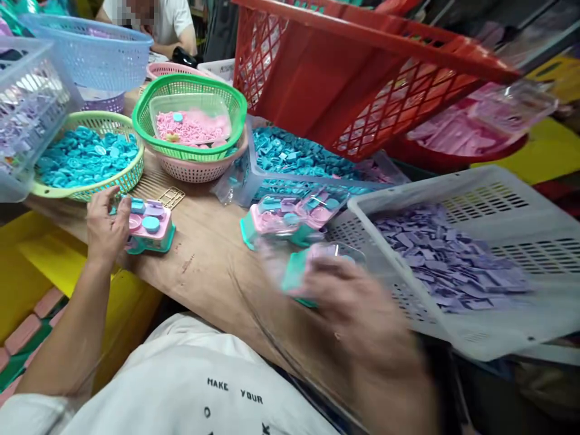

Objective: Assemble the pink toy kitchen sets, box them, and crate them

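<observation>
My left hand [105, 225] is at the left end of a pink toy [156, 232] with a teal base and small blue, purple and pink parts on top. Its thumb and forefinger are closed around a small teal piece [116, 200], partly hidden by the fingers. Motion smears my right hand [348, 302], which is against another teal-and-pink toy [296, 272] with a clear cover; its grip is not readable. Just behind that stands a similar toy [272, 220], with clear plastic over its top.
A white basket [471, 338] of purple pieces stands at right, under a tilted red crate [299, 84]. Behind are a clear bin [258, 181] of teal pieces, a green basket [190, 151] and a yellow-green basket [133, 172]. A person [181, 24] sits across the table [203, 266].
</observation>
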`<state>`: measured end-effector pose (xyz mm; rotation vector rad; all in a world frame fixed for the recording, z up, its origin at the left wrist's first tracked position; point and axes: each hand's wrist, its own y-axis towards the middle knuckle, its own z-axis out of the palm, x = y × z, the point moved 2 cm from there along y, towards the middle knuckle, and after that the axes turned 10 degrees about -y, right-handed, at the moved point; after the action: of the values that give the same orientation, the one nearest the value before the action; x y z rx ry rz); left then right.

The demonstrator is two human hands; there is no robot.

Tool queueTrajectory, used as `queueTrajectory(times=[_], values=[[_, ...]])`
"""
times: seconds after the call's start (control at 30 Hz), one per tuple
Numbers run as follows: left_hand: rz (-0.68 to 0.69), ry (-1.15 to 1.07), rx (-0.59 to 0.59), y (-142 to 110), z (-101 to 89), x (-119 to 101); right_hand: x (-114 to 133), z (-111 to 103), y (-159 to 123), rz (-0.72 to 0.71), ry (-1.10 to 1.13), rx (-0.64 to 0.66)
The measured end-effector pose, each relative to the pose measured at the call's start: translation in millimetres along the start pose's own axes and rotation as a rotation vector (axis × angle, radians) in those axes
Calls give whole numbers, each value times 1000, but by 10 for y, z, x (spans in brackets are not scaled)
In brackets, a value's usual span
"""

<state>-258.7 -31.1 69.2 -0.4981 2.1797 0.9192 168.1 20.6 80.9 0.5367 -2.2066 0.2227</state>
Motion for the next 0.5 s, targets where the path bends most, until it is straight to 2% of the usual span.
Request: queueTrajectory(times=[0.03, 0.07, 0.1, 0.17, 0.23, 0.27, 0.37, 0.43, 0.5], values=[[-103, -72, 24, -17, 22, 101, 74, 355, 104, 99, 351, 84], [-168, -143, 41, -55, 60, 164, 111, 673, 212, 202, 605, 192], [-191, -200, 39, -107, 102, 193, 108, 920, 311, 288, 762, 255], [-178, -246, 20, -226, 177, 189, -1, 1178, 438, 415, 835, 271], [-169, -239, -13, -341, 231, 156, -145, 1167, 454, 450, 645, 158], [-174, -235, -34, -391, 254, 142, -187, 1103, 432, 418, 489, 74], [-196, -261, -79, -504, 345, 111, -107, 940, 351, 129, -5, -120], [-214, -277, -94, -579, 426, 85, 38, 956, 336, -106, -279, -103], [-220, -271, -88, -693, 499, 39, 151, 1007, 353, -237, -497, -22]])
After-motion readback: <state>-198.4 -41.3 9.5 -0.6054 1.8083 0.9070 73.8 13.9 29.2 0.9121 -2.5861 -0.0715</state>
